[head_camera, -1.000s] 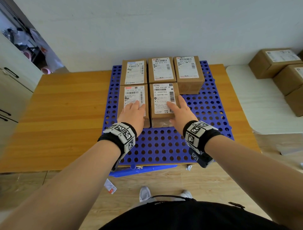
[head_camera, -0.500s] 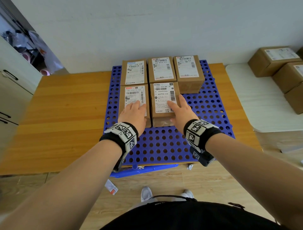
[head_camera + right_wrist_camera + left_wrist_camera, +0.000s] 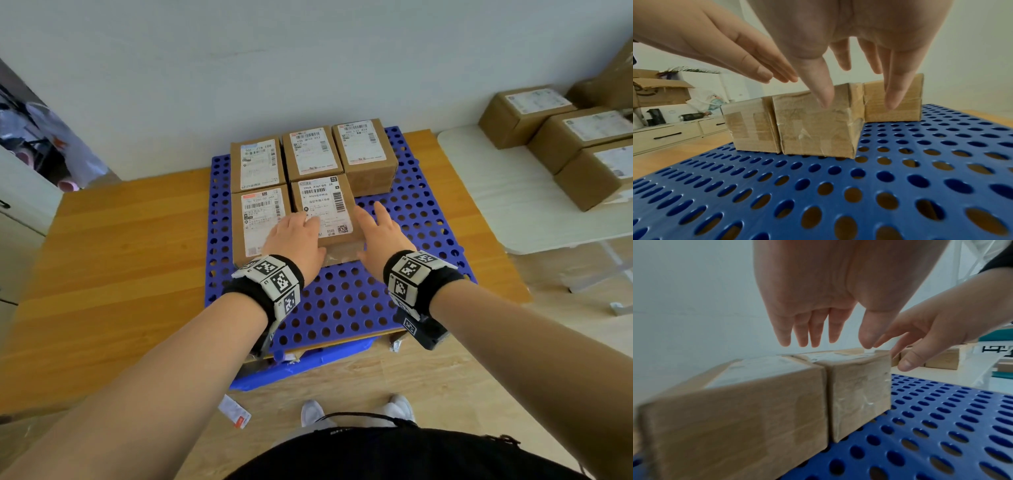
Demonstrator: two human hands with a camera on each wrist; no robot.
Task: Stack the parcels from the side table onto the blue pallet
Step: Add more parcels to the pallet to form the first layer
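Five parcels (image 3: 310, 192) on blue pallet (image 3: 346, 301); left hand (image 3: 297, 236), right hand (image 3: 380, 233) both slack-fingered, empty.

Blue pallet (image 3: 346, 301) dotted with round holes; 5 brown parcels (image 3: 363, 154) with white barcode labels; orange-wood table (image 3: 113, 260).

Five parcels sit on the blue pallet (image 3: 346, 308): two just under the hands, the front left parcel (image 3: 257, 219) and the front middle parcel (image 3: 323, 205), and three in a row beyond the fingertips (image 3: 310, 152). At least three more parcels (image 3: 575, 137) stand on one white side table (image 3: 513, 212), well off to the right of the right hand (image 3: 382, 236). One pallet, two hands, the left hand (image 3: 294, 241) included.
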